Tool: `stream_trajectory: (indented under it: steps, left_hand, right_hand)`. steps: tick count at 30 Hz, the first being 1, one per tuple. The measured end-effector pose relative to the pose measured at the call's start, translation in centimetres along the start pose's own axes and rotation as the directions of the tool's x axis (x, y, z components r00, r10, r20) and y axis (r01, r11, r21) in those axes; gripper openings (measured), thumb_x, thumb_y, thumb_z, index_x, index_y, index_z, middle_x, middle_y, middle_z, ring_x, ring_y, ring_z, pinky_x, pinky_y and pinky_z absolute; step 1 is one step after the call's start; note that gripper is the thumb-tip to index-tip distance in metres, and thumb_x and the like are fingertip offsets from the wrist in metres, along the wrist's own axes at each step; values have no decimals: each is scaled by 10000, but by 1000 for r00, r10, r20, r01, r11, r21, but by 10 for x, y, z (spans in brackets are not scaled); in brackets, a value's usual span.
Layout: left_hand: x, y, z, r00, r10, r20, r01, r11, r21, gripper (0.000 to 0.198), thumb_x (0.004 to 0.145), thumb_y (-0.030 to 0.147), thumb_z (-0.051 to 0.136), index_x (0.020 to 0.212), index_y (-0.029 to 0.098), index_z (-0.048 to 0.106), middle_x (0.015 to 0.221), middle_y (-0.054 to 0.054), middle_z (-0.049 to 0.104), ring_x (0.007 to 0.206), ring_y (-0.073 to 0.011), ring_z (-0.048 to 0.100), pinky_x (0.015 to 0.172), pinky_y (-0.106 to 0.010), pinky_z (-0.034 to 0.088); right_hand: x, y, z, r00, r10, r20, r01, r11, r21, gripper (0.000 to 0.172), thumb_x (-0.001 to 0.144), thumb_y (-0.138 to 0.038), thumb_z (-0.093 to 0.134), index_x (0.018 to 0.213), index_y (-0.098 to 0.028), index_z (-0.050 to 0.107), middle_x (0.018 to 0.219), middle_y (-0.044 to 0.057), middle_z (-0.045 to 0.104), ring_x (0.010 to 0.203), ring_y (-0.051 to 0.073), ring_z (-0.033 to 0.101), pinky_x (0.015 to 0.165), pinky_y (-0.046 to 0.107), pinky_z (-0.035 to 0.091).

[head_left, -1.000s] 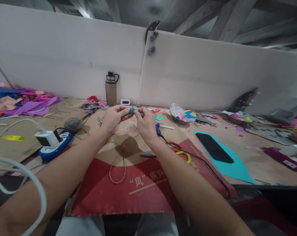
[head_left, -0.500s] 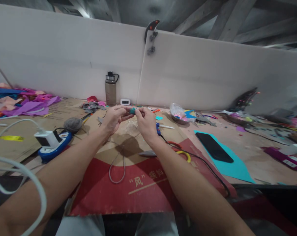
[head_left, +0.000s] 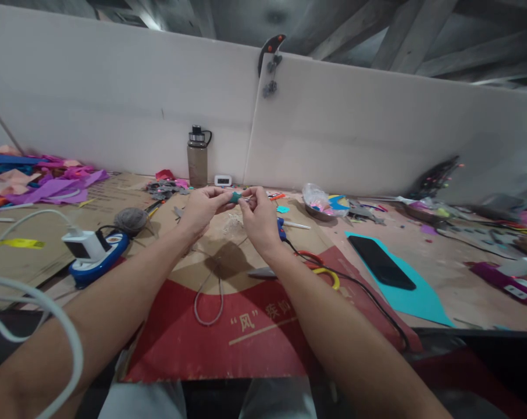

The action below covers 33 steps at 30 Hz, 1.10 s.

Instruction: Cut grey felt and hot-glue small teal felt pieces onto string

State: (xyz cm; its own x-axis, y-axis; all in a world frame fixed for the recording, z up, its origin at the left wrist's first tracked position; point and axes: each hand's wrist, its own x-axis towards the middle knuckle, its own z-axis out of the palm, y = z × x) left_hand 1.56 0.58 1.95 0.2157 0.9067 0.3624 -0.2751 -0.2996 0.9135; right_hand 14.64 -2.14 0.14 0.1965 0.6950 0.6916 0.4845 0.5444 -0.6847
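Note:
Between my two hands is a small teal piece (head_left: 235, 197), raised over the cardboard. My left hand (head_left: 206, 208) pinches its left side with the fingertips. My right hand (head_left: 258, 216) is closed at its right side, thumb and fingers pressed together on it. Below them a loop of grey cord (head_left: 209, 321) lies on the red and tan cardboard (head_left: 180, 349). Scissors with red and yellow handles (head_left: 328, 273) rest partly under my right forearm.
A grey yarn ball (head_left: 131, 220) and blue power strip (head_left: 98, 262) are at left. A bottle (head_left: 198, 160) stands behind. To the right are a blue glue gun (head_left: 281, 228), a bowl with plastic (head_left: 319, 212) and a black phone (head_left: 380, 262) on turquoise sheet.
My left hand's fingers have drawn in closer around the teal piece, which has turned slightly. My right hand's fingers have shifted a little beside it.

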Motion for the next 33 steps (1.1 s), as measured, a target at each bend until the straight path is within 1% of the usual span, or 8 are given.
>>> stream_trajectory:
  steps: [5,11,16,20,23,27,30,33]
  left_hand:
    - [0,-1,0,1000,14,10,-14,999,47,227,627,328,772,683,130,676,776,-73,692,775,-154,647,841,-358,530]
    - [1,-4,-4,993,117,22,-119,974,195,192,681,321,722,732,137,700,778,-73,696,778,-167,646,799,-346,528]
    - [-3,2,-3,976,219,12,-205,893,401,142,691,283,694,743,152,708,806,-71,711,792,-181,645,766,-316,509]
    - [-6,7,-1,955,295,-6,-246,807,537,94,683,229,673,733,158,707,762,-57,710,709,-165,630,712,-293,492]
    - [-6,5,-2,937,348,19,-290,746,599,113,700,216,636,768,159,708,762,-54,710,689,-157,626,677,-278,486]
    - [-6,3,-3,915,400,58,-345,696,629,137,715,208,616,804,161,708,803,-62,718,712,-155,635,688,-274,490]
    - [-6,4,-2,930,367,28,-309,738,600,111,708,220,642,779,166,707,804,-58,718,718,-155,635,709,-282,500]
    - [-4,3,-2,964,266,-14,-233,867,441,128,697,272,689,755,160,711,807,-64,716,745,-162,643,759,-309,514]
  right_hand:
    - [2,1,-1,999,-34,-5,34,999,-6,93,835,-286,512,835,-209,564,764,12,569,737,156,497,702,286,371]
    - [2,2,-1,999,-31,-14,31,999,-22,104,831,-290,526,833,-204,584,752,10,566,728,153,497,702,287,372]
    - [2,2,-1,999,-39,-12,39,999,-25,111,826,-294,537,839,-206,603,754,15,577,736,160,503,699,290,376]
    - [2,3,-1,998,-59,-12,59,998,-27,99,817,-292,558,833,-213,616,765,19,587,748,167,508,711,300,378]
    - [2,4,-1,998,-65,-1,65,997,-29,93,812,-296,568,823,-223,623,749,16,579,750,171,506,714,303,377]
    - [2,2,-2,998,-55,9,56,998,-39,98,804,-296,576,823,-220,635,725,11,558,734,168,494,704,299,368]
    - [1,0,-3,999,-49,1,49,998,-36,126,811,-313,569,848,-212,634,719,4,549,696,154,475,683,290,358]
    - [0,0,-2,998,-58,-11,57,998,-35,136,826,-325,554,859,-211,619,716,-2,548,663,143,460,664,283,352]
